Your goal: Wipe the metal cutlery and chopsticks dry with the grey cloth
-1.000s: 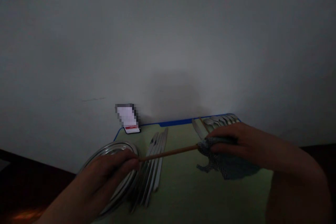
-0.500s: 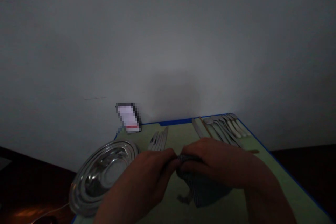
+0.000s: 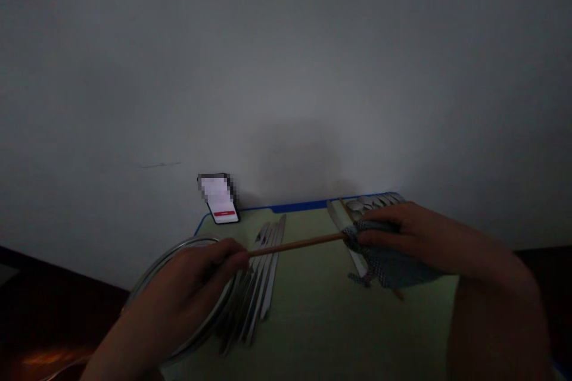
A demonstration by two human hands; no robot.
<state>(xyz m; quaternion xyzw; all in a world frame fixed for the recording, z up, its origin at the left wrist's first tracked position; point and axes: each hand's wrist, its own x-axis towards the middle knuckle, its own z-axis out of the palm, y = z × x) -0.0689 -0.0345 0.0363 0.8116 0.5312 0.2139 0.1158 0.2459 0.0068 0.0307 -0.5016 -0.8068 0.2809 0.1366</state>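
Observation:
My left hand [image 3: 196,277] pinches one end of a thin wooden chopstick [image 3: 295,244] that runs level above the green table mat [image 3: 313,309]. My right hand [image 3: 415,235] is closed round a grey checked cloth [image 3: 384,265], which wraps the chopstick's other end. Under the left hand lies a round steel plate [image 3: 179,250]. A row of steel cutlery [image 3: 261,274] lies just right of the plate.
Several spoons [image 3: 375,202] and another chopstick lie at the far right of the mat, partly behind my right hand. A phone [image 3: 221,205] leans on the grey wall at the mat's far left corner. The room is dim, and dark floor flanks the table.
Half a second ago both hands met at the middle with the cloth between them. Now they have drawn apart, the cloth has slid to the chopstick's right end, as one second ago.

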